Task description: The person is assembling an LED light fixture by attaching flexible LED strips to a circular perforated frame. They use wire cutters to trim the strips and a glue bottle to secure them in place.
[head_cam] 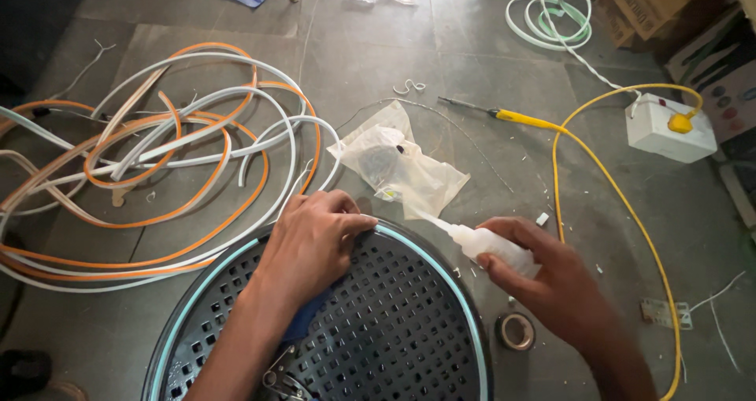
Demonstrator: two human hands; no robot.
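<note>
Two hands at rim of round black perforated plastic grille (394, 330), floor level.

Right hand (551, 279) fingers wrapped narrow around one small translucent squeeze bottle (492, 246), nozzle angled toward the pale teal strip (429, 247) edging the grille rim. Left hand (311, 243) fingers curled, pressing that strip at the top edge. Nearby: one crumpled clear plastic bag (402, 169), one tape roll (516, 331), one yellow cable (622, 204), a tangle of orange-and-white strip (157, 165).
</note>
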